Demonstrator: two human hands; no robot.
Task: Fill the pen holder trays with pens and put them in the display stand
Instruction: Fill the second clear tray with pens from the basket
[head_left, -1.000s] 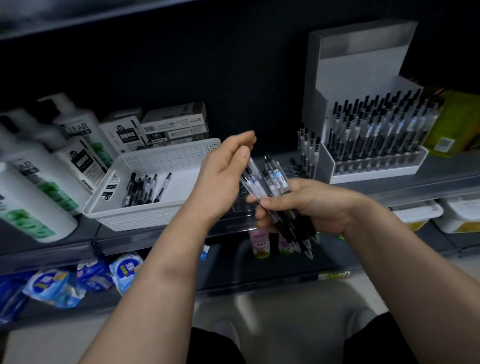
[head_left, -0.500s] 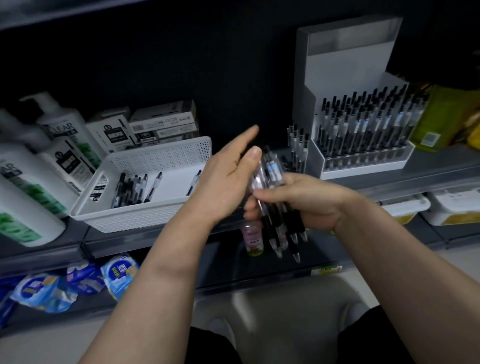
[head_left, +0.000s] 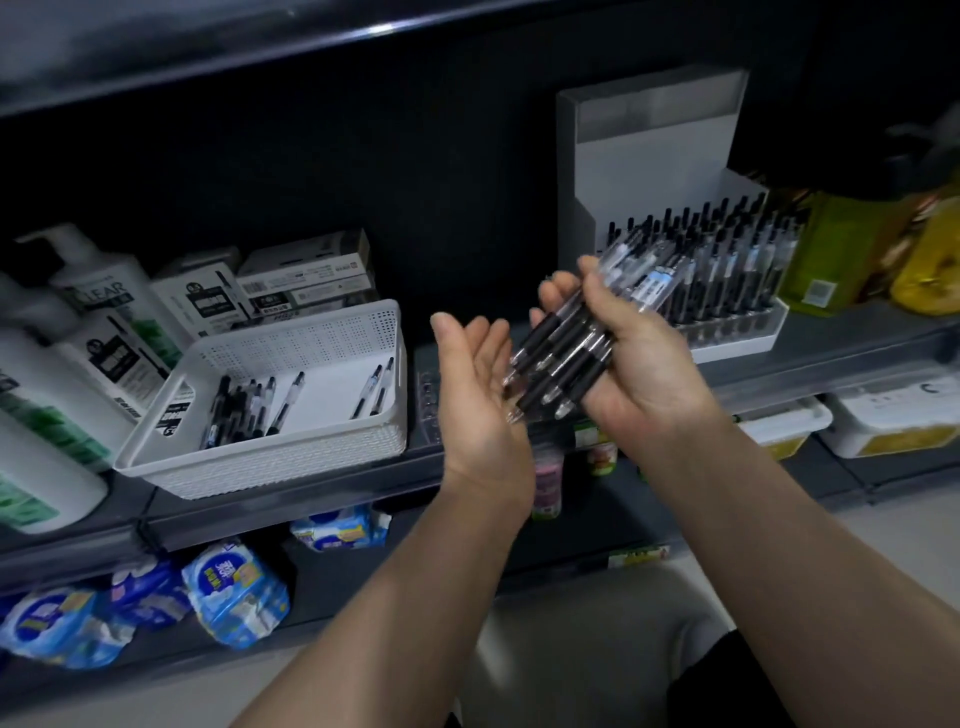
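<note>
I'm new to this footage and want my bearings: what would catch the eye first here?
In the middle, the right hand grips a bundle of pens, with the left hand held open and flat beside their tips. Behind them, on the right of the shelf, stands a white display stand packed with upright pens. To the left sits a white basket holding a few loose pens.
</note>
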